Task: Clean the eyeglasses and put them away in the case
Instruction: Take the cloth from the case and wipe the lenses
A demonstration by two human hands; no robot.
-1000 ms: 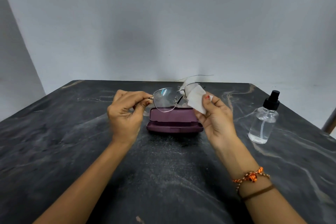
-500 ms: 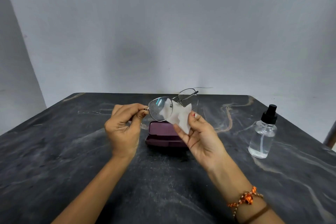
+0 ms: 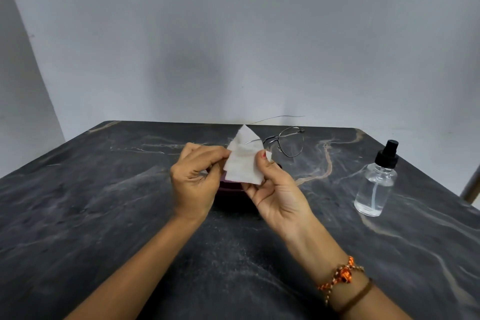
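My left hand (image 3: 193, 179) pinches the glasses (image 3: 284, 141); my right hand (image 3: 276, 189) presses the cloth (image 3: 242, 163) over one lens, hiding most of the case (image 3: 230, 186); spray bottle (image 3: 375, 182) stands well apart.

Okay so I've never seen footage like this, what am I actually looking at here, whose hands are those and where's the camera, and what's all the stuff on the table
There is no machine here. A person wears one wide-angle camera on the head, looking forward and down, so the two arms reaching in from the bottom are the wearer's own.

The surface is a dark marbled table against a pale wall. On its right side stands a clear spray bottle with a black pump top. Mostly hidden behind the hands lies a maroon eyeglass case; whether it is open cannot be told.

The left hand and the right hand, the one with an orange bracelet at its wrist, together hold a white cleaning cloth pinched around one lens of thin metal eyeglasses. The other lens sticks out to the right, uncovered. The glasses are being wiped, not yet put away.
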